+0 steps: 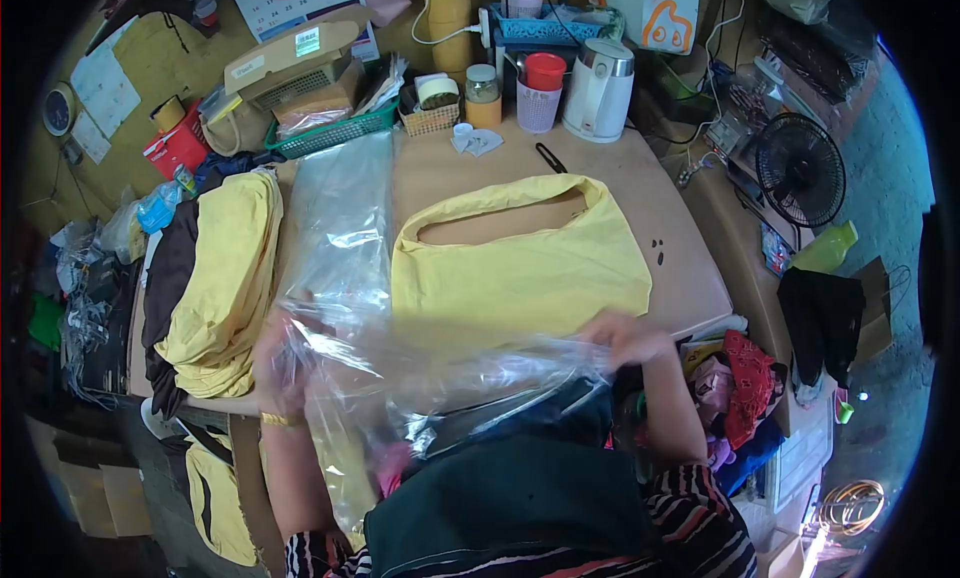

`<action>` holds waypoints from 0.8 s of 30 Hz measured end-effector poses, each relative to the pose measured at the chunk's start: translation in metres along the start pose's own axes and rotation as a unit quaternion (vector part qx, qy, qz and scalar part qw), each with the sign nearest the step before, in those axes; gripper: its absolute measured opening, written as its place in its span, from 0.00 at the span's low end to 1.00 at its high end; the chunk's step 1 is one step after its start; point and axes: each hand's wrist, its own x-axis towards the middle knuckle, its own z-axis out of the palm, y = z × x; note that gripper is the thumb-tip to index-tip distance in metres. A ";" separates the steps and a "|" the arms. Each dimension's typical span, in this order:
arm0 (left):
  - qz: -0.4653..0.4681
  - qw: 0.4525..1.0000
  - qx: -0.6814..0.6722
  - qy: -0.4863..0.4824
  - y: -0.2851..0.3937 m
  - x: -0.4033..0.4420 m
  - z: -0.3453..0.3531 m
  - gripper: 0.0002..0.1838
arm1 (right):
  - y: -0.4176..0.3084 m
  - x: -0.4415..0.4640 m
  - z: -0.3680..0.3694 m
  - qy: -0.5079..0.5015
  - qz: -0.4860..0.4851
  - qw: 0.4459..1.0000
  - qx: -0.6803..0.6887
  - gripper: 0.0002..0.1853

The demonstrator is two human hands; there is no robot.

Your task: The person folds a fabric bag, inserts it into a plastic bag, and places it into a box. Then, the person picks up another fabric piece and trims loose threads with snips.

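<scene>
A clear plastic bag (480, 363) is stretched between my two hands, in front of my body and over the table's near edge. My left hand (288, 358) is closed on its left end, partly veiled by the shiny film. At the other end my right hand (632, 338) pinches the film, slightly blurred. Just beyond the bag, a yellow cloth shoulder bag (520, 268) lies flat, its strap looped away from me. A stack of clear plastic bags (345, 198) lies left of it.
Folded yellow and dark cloth bags (225, 278) are piled at the left. A small black tool (550, 158) lies beyond the yellow bag. A white kettle (598, 90), jars and baskets line the back. A black fan (800, 168) and a heap of cloth (740, 388) are at the right.
</scene>
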 end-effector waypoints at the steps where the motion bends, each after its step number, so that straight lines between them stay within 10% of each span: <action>1: 0.004 1.000 0.001 0.001 -0.002 0.002 0.004 0.16 | -0.015 0.016 0.016 -0.089 0.090 0.951 -0.281 0.18; 2: 0.022 0.999 -0.043 0.002 -0.005 0.006 0.011 0.16 | -0.003 0.023 0.022 -0.178 0.155 0.934 -0.269 0.14; 4: 0.042 0.995 -0.086 0.003 -0.009 0.001 0.011 0.16 | -0.012 0.014 0.030 -0.043 0.175 0.977 -0.115 0.16; 7: -0.051 0.957 0.286 -0.013 -0.018 -0.010 -0.019 0.17 | 0.011 -0.001 0.005 0.375 -0.146 0.911 0.088 0.14; 10: -0.168 0.886 0.371 -0.222 -0.022 0.001 -0.012 0.16 | 0.001 0.001 -0.004 0.174 -0.250 0.878 0.370 0.10; 11: -0.021 0.960 0.276 -0.042 -0.019 -0.003 -0.001 0.19 | 0.000 0.003 -0.002 0.084 -0.123 0.986 0.079 0.11; 12: 0.049 0.974 0.214 0.053 -0.018 -0.003 0.005 0.21 | 0.000 0.004 0.001 -0.014 0.019 0.975 -0.222 0.13; 13: 0.129 0.969 0.159 0.139 -0.017 -0.004 0.011 0.22 | -0.002 0.006 0.008 -0.014 0.018 0.974 -0.224 0.13; 16: 0.101 0.990 0.100 -0.021 -0.015 -0.016 -0.018 0.29 | -0.006 0.012 0.025 -0.097 0.113 0.976 -0.157 0.21; 17: 0.106 0.977 0.170 -0.077 -0.016 -0.023 -0.034 0.31 | -0.006 0.014 0.024 0.208 -0.043 0.976 0.057 0.18; 18: 0.106 0.977 0.171 -0.075 -0.016 -0.019 -0.018 0.31 | -0.006 0.015 0.023 0.480 -0.190 0.815 0.262 0.16; 20: -0.213 0.755 0.574 -0.235 -0.016 -0.003 0.028 0.22 | -0.002 0.010 0.010 0.308 -0.210 0.862 0.344 0.15; 22: -0.140 0.842 0.516 -0.074 -0.009 -0.001 0.005 0.21 | -0.007 0.012 0.011 0.127 -0.224 0.874 0.413 0.14; 23: -0.060 0.894 0.436 0.089 -0.007 -0.001 -0.005 0.19 | -0.018 0.015 0.023 0.058 -0.078 0.993 0.068 0.17; 24: -0.063 0.893 0.436 0.089 -0.006 0.005 -0.004 0.19 | -0.024 0.017 0.030 -0.023 0.082 0.953 -0.290 0.20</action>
